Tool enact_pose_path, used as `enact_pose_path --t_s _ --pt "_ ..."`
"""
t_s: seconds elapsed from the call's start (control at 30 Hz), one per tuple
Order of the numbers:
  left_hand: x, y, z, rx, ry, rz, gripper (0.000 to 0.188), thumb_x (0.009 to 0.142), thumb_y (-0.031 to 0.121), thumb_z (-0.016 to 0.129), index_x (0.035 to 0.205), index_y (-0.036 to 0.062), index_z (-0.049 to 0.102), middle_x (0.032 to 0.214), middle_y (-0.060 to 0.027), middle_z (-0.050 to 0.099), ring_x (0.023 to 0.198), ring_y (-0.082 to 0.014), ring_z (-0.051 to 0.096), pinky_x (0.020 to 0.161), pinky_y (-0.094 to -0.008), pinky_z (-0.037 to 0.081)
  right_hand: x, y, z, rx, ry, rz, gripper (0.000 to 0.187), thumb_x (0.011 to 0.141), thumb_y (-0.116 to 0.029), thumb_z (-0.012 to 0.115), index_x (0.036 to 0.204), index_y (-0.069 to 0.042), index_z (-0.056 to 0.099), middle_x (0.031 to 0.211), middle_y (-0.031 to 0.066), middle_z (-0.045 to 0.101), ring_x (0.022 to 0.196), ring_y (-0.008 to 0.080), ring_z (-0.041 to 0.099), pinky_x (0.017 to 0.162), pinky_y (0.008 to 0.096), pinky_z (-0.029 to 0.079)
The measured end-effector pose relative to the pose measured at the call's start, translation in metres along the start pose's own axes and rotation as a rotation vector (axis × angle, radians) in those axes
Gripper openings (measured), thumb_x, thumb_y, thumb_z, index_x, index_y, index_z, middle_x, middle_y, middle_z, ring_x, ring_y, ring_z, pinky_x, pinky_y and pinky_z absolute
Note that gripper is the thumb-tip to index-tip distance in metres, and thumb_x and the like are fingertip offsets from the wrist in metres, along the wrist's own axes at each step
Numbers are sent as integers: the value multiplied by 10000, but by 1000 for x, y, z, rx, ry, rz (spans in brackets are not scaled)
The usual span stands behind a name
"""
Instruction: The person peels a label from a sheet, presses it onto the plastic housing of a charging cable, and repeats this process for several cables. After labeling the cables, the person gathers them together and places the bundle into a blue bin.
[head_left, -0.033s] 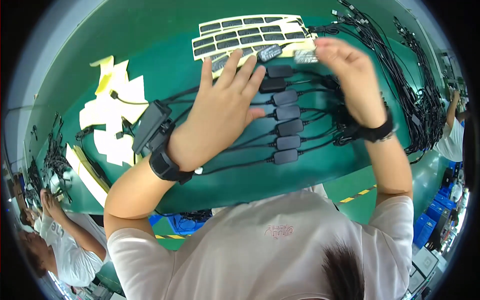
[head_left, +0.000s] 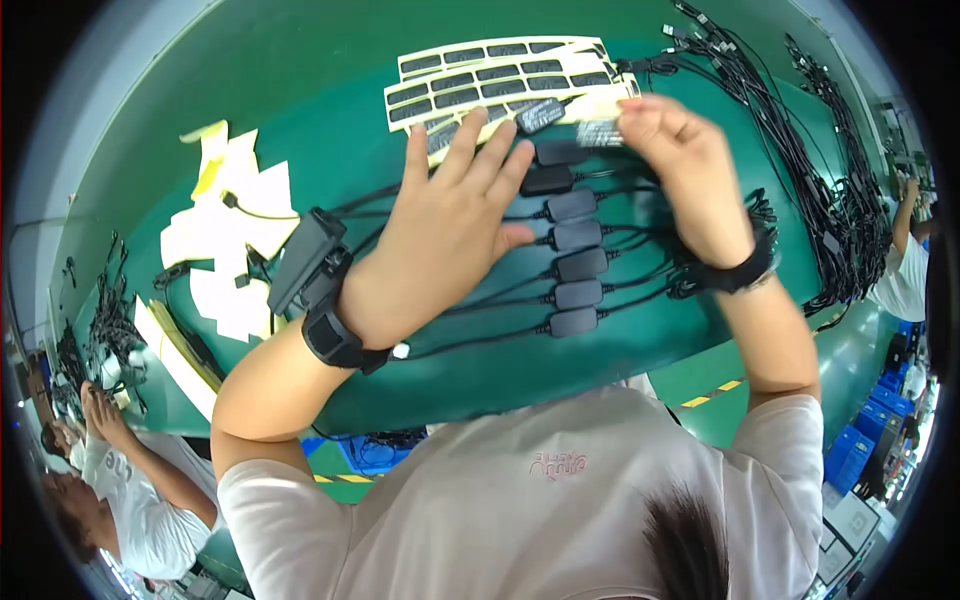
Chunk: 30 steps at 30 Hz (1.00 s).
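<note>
My left hand (head_left: pixel 445 225) lies flat with fingers spread, its fingertips at the edge of the yellow-backed sheets of dark labels (head_left: pixel 498 72). Between finger and thumb, my right hand (head_left: pixel 685 170) pinches a small printed label (head_left: pixel 600 133), slightly blurred, above the far end of a row of cables. Each cable carries a small black rectangular box (head_left: pixel 574 236) midway along, and several lie side by side between my hands. One box with a printed label on it (head_left: pixel 541 115) rests against the sheets. My left palm and wrist cover part of the cables.
Peeled yellow-white backing paper (head_left: pixel 225 215) lies on the green table (head_left: pixel 470 385) at left, beside a black device (head_left: pixel 308 255) near my left wrist. Bundled black cables (head_left: pixel 770 120) fill the right side. Another person (head_left: pixel 150 490) works at the far left; blue bins (head_left: pixel 850 455) stand at right.
My right hand has moved slightly down and to the left, bringing the label closer to the boxes. My left hand has hardly moved. The view has shifted a little.
</note>
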<state>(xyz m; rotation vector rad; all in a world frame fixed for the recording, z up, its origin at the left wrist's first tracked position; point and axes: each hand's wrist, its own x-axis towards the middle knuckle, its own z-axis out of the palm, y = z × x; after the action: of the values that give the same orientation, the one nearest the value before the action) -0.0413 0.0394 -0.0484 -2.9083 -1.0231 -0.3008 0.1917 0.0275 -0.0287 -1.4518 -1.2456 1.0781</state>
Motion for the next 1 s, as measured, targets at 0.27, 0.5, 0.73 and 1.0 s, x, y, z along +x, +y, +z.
enact_pose_path --t_s 0.27,0.5,0.73,1.0 --pt "9 -5 16 -143 -125 18 704 766 425 632 1319 41 425 1396 -111 362 1316 -318 274 1015 -588 243 0 22 28 -581 142 -186 151 831 -113 633 757 18 628 912 64 630 913 179 531 825 275 398" --pt "9 -6 22 -172 -119 -15 660 787 459 586 1281 36 475 1318 -102 401 1257 -285 317 1013 -581 252 5 31 32 -570 87 -175 135 856 -92 602 789 24 612 900 69 621 871 168 528 795 264 404" --pt "8 -4 24 -204 -149 -44 751 716 394 667 1333 49 412 1227 -97 425 1208 -277 364 1038 -549 230 8 35 36 -570 134 -130 147 884 -97 576 814 29 605 883 68 612 850 153 514 775 254 402" --pt "7 -3 25 -206 -130 -45 749 714 383 671 1325 32 414 1210 -98 426 1198 -275 371 1050 -542 216 9 38 36 -616 127 -201 143 886 -89 563 815 30 597 878 67 610 837 159 509 772 256 401"
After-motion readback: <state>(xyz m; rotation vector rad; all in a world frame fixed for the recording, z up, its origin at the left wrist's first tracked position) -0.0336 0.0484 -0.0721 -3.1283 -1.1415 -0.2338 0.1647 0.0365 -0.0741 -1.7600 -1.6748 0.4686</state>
